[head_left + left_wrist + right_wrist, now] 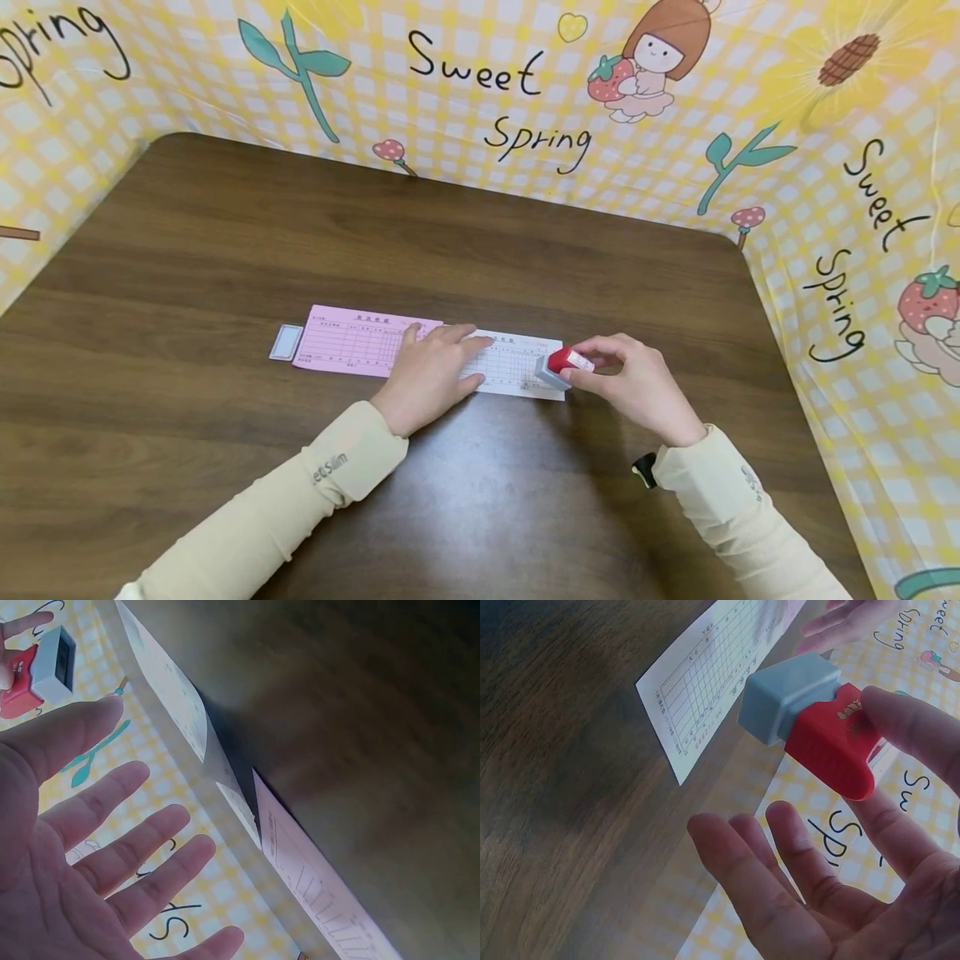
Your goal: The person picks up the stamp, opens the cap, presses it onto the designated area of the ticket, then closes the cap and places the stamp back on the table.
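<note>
My right hand (637, 379) pinches a stamp with a red handle (567, 360) and a grey base between thumb and finger. In the head view, the grey base overlaps the right end of a white printed form (510, 367). The right wrist view shows the stamp (829, 742) tilted, its other fingers away from it. My left hand (435, 367) is spread over the place where the white form meets a pink printed form (345, 340). Its fingers are extended in the left wrist view, with the forms beyond them.
A small pale rectangular piece with a dark outline (286, 342) lies at the pink form's left end. The brown wooden table (450, 233) is bordered at the back and sides by a yellow checked cloth (660, 150). A black item (643, 469) shows at the right cuff.
</note>
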`<state>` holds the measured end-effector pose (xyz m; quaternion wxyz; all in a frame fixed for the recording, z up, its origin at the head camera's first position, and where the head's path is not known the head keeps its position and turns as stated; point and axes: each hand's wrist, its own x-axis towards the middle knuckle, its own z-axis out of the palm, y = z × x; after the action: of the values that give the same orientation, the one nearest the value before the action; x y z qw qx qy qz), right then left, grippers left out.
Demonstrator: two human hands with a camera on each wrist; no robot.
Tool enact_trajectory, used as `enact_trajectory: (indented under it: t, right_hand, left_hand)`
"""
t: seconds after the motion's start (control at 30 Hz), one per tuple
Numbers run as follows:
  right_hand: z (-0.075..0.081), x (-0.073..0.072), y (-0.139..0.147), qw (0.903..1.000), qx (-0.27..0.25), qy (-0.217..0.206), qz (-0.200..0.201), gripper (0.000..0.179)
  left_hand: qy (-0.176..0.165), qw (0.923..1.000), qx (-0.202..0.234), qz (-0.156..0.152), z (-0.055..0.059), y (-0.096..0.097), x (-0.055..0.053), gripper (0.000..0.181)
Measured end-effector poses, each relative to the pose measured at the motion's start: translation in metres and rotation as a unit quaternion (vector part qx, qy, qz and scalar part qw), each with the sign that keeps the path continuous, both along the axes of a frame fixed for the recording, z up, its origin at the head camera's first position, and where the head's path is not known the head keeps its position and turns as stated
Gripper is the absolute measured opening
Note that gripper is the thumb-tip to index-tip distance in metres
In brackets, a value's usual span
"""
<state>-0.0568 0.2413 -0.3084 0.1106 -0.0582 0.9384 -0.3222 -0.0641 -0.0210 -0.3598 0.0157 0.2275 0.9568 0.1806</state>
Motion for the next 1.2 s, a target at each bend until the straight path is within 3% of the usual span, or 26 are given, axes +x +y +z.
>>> enact_trajectory:
  t: [0.47,0.7,1.2]
  right_hand:
    - [-0.006,-0.002,0.005,0.9995,0.030,0.005,0.008,0.030]
    - [-0.009,-0.003,0.004,0.9992,0.034,0.006,0.021,0.030]
    - [-0.012,-0.003,0.001,0.9967,0.055,0.038,0.046,0.026]
  left_hand:
    - [-0.010,0.9999,-0.013,0.002,-0.002,0.011,0.003,0.050]
    - [-0.001,0.9995,-0.025,0.017,-0.003,0.015,0.003,0.047]
    - [0.011,0.9993,-0.030,0.019,-0.005,0.018,0.003,0.045]
